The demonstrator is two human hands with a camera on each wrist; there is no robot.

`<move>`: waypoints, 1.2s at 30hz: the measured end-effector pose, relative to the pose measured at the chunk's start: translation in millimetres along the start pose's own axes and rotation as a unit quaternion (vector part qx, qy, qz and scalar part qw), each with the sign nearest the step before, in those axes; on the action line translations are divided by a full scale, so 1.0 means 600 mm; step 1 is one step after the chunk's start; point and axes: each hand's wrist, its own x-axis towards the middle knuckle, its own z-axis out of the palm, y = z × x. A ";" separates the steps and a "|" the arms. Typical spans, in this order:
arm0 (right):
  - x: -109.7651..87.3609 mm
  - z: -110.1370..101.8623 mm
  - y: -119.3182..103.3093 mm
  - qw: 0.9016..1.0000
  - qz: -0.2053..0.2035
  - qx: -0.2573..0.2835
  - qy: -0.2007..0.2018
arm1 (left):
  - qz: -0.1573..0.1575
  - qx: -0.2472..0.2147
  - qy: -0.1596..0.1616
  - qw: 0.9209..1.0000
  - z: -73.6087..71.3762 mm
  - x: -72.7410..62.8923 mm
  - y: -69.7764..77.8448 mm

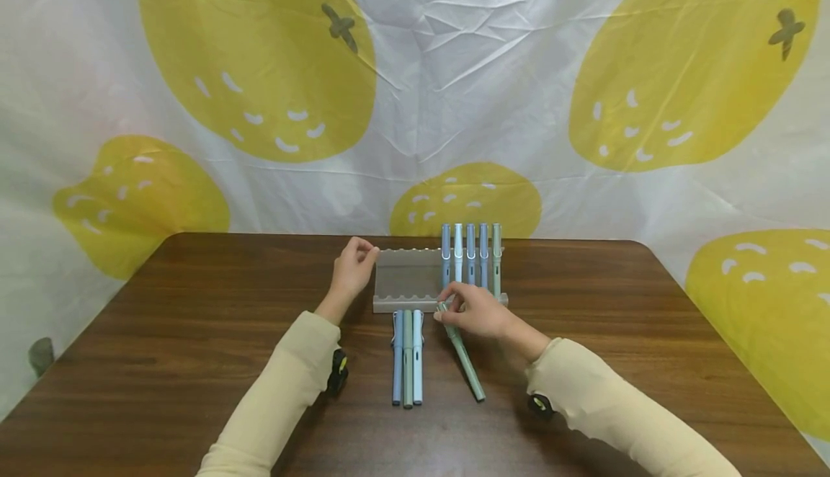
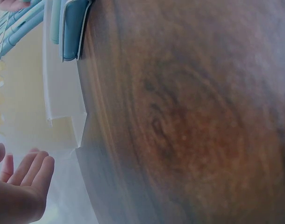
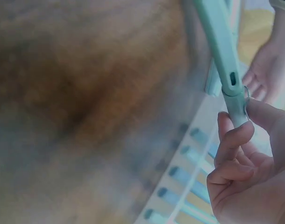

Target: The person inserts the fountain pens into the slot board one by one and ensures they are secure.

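Note:
A sage-green pen (image 1: 468, 365) is pinched at its capped end between the thumb and fingers of my right hand (image 1: 476, 310); its other end slants down toward the table front. In the right wrist view, the pen (image 3: 222, 51) shows its clip beside the thumb. The clear pen rack (image 1: 405, 281) has scalloped edges and bears several blue and green pens (image 1: 470, 253) upright along its right side. My left hand (image 1: 352, 269) pinches the rack's upper left corner with thumb and index finger, the other fingers fairly straight in the left wrist view.
Three pens, blue (image 1: 398, 358), green (image 1: 408, 362) and light blue (image 1: 418, 358), lie side by side just in front of the rack. The brown wooden table (image 1: 227, 333) meets a white lemon-print cloth (image 1: 467, 102) behind the rack.

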 end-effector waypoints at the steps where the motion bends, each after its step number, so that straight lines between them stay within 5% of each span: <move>1: 0.001 -0.004 0.000 1.000 -0.001 0.004 0.002 | 0.000 0.000 0.000 1.000 0.000 0.000 0.000; 11: 0.005 -0.043 -0.013 0.998 0.010 0.058 0.033 | -0.002 0.002 -0.002 1.000 -0.002 -0.001 0.001; 36: 0.034 -0.072 -0.027 0.988 -0.008 0.072 0.133 | 0.000 0.002 -0.001 1.000 -0.002 -0.002 0.000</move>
